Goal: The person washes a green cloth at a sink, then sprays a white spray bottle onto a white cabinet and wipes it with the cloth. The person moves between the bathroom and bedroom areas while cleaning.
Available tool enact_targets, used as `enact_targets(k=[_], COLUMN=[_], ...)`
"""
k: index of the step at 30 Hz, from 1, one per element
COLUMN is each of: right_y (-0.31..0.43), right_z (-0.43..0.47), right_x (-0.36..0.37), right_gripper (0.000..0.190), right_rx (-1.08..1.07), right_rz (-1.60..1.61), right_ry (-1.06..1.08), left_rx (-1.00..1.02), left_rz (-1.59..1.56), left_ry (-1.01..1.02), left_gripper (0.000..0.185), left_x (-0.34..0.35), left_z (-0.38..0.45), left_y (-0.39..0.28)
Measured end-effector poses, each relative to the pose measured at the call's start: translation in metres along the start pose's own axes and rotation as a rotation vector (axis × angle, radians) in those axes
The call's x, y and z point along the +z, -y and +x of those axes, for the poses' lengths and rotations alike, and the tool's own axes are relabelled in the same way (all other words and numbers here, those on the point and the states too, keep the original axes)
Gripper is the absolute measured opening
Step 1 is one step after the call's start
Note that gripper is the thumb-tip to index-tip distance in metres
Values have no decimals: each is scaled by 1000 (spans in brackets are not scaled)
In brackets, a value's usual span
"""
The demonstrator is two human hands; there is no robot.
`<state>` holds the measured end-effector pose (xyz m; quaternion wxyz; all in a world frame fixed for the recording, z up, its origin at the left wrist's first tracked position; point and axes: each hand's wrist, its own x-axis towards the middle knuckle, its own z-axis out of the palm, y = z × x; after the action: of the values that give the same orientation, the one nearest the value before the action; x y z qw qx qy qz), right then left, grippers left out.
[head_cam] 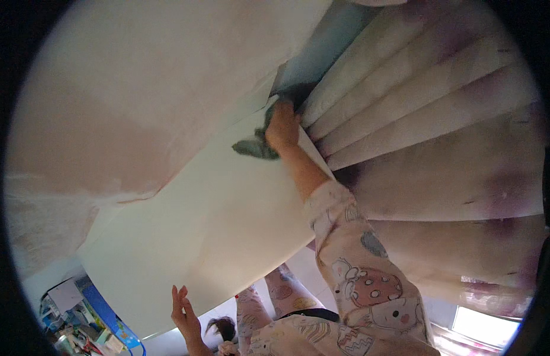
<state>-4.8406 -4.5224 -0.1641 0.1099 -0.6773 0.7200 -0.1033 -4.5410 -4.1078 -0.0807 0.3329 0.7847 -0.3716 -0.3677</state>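
Observation:
My right hand (283, 127) is at the far corner of a white tabletop (203, 209), where the surface meets the curtain. It grips a dark green cloth (255, 148), part of which spreads flat on the top to the left of the hand. Some of the cloth is hidden under my fingers. My left hand (184, 313) is raised by the near edge of the tabletop, fingers apart, with nothing in it.
A stained, pinkish wall (114, 111) borders the tabletop at the back left. Long pleated curtains (435, 133) hang close along the right side. At the lower left, a blue bag or box (101, 302) stands beside several jumbled small items (79, 325).

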Motion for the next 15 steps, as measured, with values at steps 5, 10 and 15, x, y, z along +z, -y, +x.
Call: enact_targets(k=[5,10,15], right_y=[-11,-27,-56], right_z=[23,-6,-135], right_x=[1,6,-26], right_gripper=[44,45,50], right_rx=[-143,-52,113], right_rz=[-57,-12,-90], right_ry=[-21,-178,-91], left_rx=[67,91,63], left_rz=[-2,9,-62], left_ry=[25,-2,20], left_gripper=[40,39,39], left_x=[4,3,-19], left_z=[12,12,2], left_y=[1,-4,-11])
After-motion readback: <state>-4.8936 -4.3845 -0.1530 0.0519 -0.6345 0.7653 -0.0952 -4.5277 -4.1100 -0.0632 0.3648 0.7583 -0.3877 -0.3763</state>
